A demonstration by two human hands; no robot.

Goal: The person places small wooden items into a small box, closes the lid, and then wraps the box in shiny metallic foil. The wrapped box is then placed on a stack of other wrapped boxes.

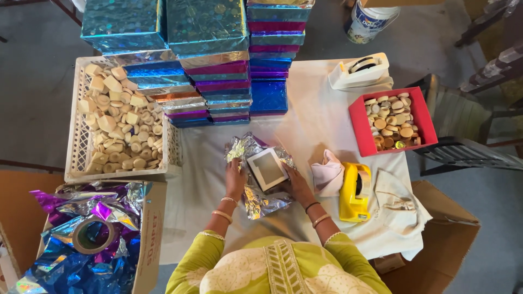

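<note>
Here, a small square white box with a grey window panel [267, 169] sits tilted on a crinkled sheet of silver foil wrapping paper [260, 198], held between both hands near the middle of the table. The left hand [236, 177] is at the box's left edge with its fingers curled onto the foil, gripping it; the right hand [298, 184] touches the box's lower right corner, fingers bent against box and foil. The foil bunches up behind the box and spreads in front of it, towards the person.

The table is covered with a white cloth [310, 120]. Just beside the right hand lie a crumpled pale pink cloth [328, 174] and a yellow tape dispenser [355, 191]; farther off stand a red open box of round biscuits [393, 121] and a white tape dispenser [359, 71]. To the left is a white plastic crate of pale biscuits [117, 122], with stacks of shiny blue and purple wrapped boxes [218, 60] behind. A cardboard carton of metallic foil and a tape roll [90, 239] stands on the grey floor.
</note>
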